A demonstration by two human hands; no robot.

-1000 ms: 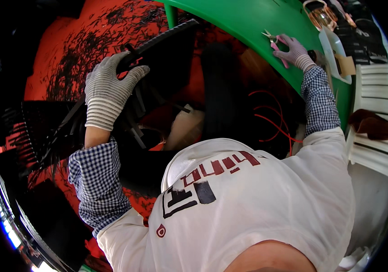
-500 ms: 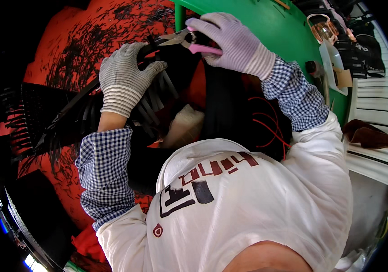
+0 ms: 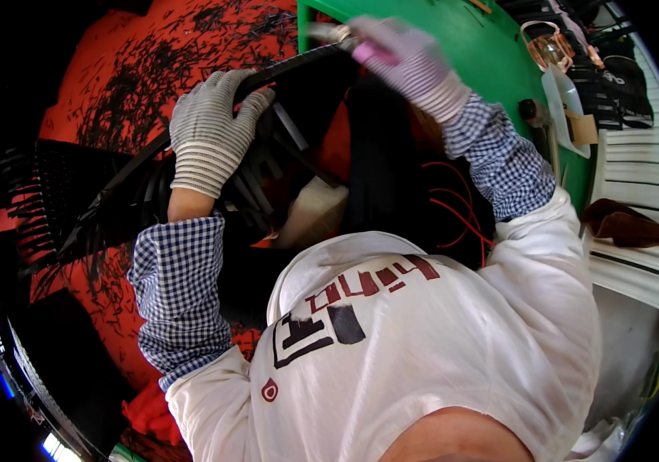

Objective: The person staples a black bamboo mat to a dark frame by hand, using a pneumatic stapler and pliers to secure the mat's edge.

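Observation:
My left hand (image 3: 210, 127), in a grey-striped knit glove, is closed on a long black strip (image 3: 298, 63). From there the strip reaches up to the right, to the fingers of my right hand (image 3: 414, 69), and another part trails down to the left. My right hand, in a pale lilac striped glove, is closed round a pair of pink-handled snips (image 3: 374, 53). Motion smears the snips and the fingers, and their blades point left. The strip's far end is at the right fingers; whether they pinch it is hard to make out.
Many short black scraps (image 3: 144, 77) litter the red floor (image 3: 75, 100). A bundle of black strips (image 3: 256, 181) hangs below my left hand. On the right stands a green table (image 3: 452, 46) with a clear plastic tray (image 3: 563, 104). Red cords (image 3: 464, 204) lie near my right side.
My right hand has turned and shifted slightly right, carrying the snips away from my left hand. The black strip now stretches between both hands. My left hand has barely moved.

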